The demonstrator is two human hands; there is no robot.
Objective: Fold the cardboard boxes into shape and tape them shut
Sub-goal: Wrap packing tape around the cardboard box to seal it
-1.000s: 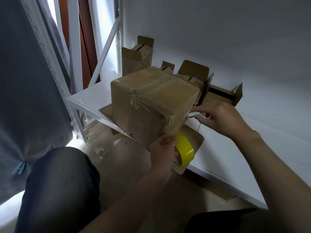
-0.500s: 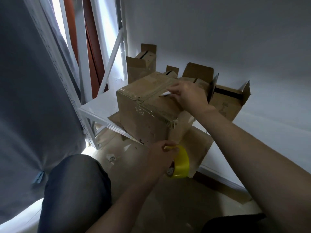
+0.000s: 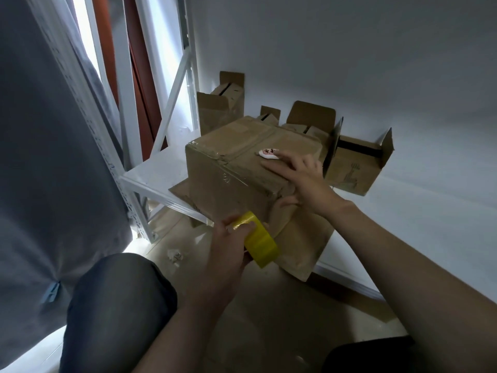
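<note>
A: Item 1, left hand?
B: Gripping the tape roll, fingers curling over the yellow band. It is hovering off the shelf's front edge, just in front of the box.
A: Item 2, right hand?
B: Lying flat on the box, fingers straight across the top near its right edge, holding nothing. The thumb is hanging down the side at the near right corner.
A: The box itself?
B: Closed, flaps down, glossy tape showing along the near top edge. It is sitting on 1 flat card sheet on the white shelf, the sheet overhanging the shelf's front.
A: Anything lying on top?
B: 1 small white tag with red marks, just beside the fingertips. The marks are too small to read.
A: Behind?
B: 4 open boxes standing by the wall: 1 tall box at the left, 1 small box, 1 flapped box, and 1 wide box at the right with a black strip across it.
A: Below?
B: 1 knee showing at the lower left, 1 paper scrap lying on the floor.
</note>
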